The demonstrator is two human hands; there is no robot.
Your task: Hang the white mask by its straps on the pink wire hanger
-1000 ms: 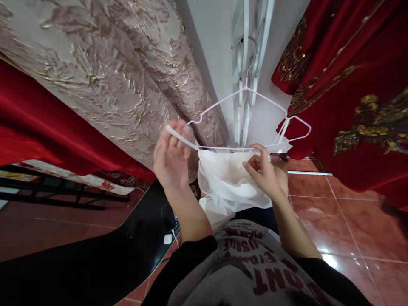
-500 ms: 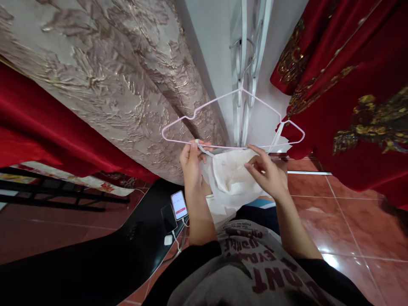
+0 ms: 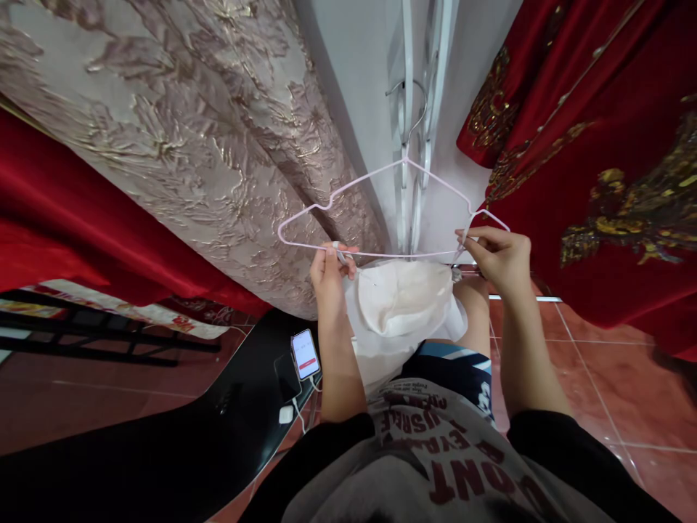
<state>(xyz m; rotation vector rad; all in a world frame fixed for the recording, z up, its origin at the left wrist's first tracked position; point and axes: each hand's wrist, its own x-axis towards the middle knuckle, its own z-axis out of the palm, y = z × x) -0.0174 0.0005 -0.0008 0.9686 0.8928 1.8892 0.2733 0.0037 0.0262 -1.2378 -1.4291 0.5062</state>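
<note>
A pale pink clothes hanger (image 3: 370, 173) hangs by its metal hook from a white rail. My left hand (image 3: 331, 274) is closed at the left part of its lower bar, thumb on top, with a white strap at the fingers. A white garment (image 3: 406, 294) with thin straps drapes below the bar. At the hanger's right side, my right hand (image 3: 498, 256) pinches the other white strap (image 3: 466, 226), which passes by the notch. That hand covers part of the hanger's right end.
A beige-pink textured gown (image 3: 190, 131) hangs at left and a red embroidered dress (image 3: 615, 181) at right. On the black bench (image 3: 163, 436) lie a lit phone (image 3: 306, 354), a dark phone (image 3: 287, 378) and a white charger (image 3: 286, 415). Red tiles (image 3: 577, 378) cover the floor.
My right hand has moved right, from over the garment to the right strap, and now pinches it. The garment has shifted slightly; my left hand stays nearly in place.
</note>
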